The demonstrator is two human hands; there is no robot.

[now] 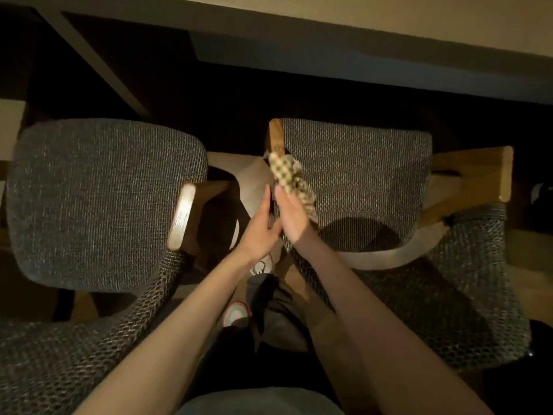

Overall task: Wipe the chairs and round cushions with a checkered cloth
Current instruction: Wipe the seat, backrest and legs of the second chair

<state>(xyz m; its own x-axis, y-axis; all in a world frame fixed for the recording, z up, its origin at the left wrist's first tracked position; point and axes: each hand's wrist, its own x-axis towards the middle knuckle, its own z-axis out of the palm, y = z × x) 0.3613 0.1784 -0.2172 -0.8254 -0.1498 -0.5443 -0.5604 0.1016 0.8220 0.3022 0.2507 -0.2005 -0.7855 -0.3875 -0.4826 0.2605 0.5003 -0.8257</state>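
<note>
1. Both bare forearms are reaching up from the bottom edge toward the middle of the frame, with a white shoe [236, 313] showing on the floor between them.
2. The left hand [259, 226] is lying with its fingers straight and together, pointing toward the top of the frame. It is resting against the outer side of the wooden armrest [276, 133] of the right chair [359, 187].
3. The right hand [292, 218] is touching the left hand and clamping the lower end of the checkered cloth [284, 175]. Its fingertips are hiding beneath the fabric.
4. The checkered cloth is sitting at the centre of the frame, bunched into a long roll on that armrest at the seat's left edge. Its long axis is running from upper left to lower right, and its free end is pointing toward the armrest's wooden tip.
5. The left chair [98, 205], also in grey woven fabric, is filling the left half of the frame, apart from both hands.
6. A pale table edge [389, 13] is crossing the top of the frame.
</note>
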